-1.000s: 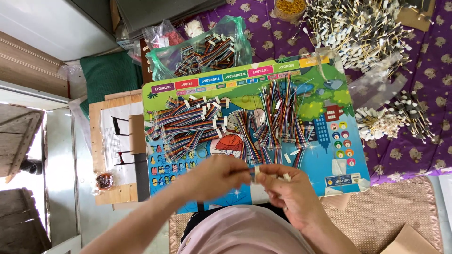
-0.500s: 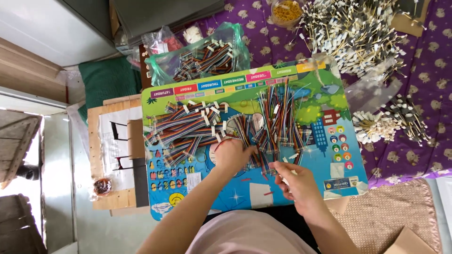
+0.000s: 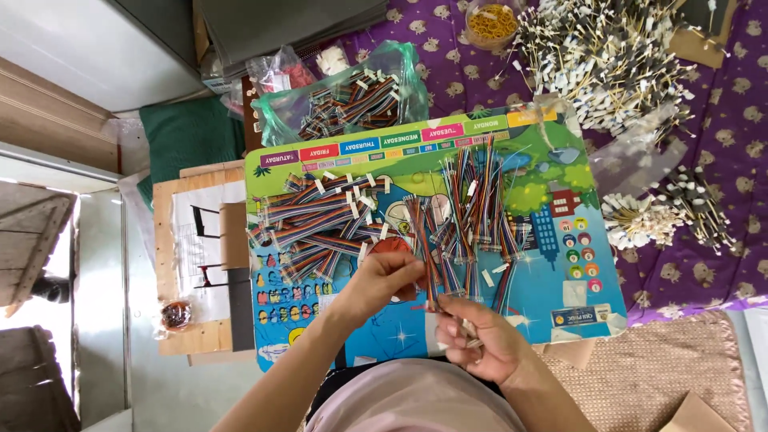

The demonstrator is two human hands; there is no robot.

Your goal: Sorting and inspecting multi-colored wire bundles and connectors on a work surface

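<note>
A colourful printed board (image 3: 552, 280) lies in front of me, strewn with multicoloured ribbon cable bundles. My left hand (image 3: 382, 282) pinches the side of one upright rainbow cable strip (image 3: 422, 240) near its lower end. My right hand (image 3: 480, 334) is closed around the bottom end of that same strip, just below the left hand. A pile of tied cable bundles (image 3: 312, 224) lies left of my hands. Loose straight strips (image 3: 480, 204) lie above my right hand.
A clear plastic bag of cable bundles (image 3: 352, 100) sits behind the board. Heaps of white-tipped sticks (image 3: 608, 48) cover the purple cloth at top right, with smaller heaps (image 3: 664, 220) right of the board. A wooden panel (image 3: 196, 256) lies left, a woven mat (image 3: 656, 368) bottom right.
Both hands have moved up the board from its near edge to the standing cable strips. The left hand has gone from fingering a small piece to pinching one strip.
</note>
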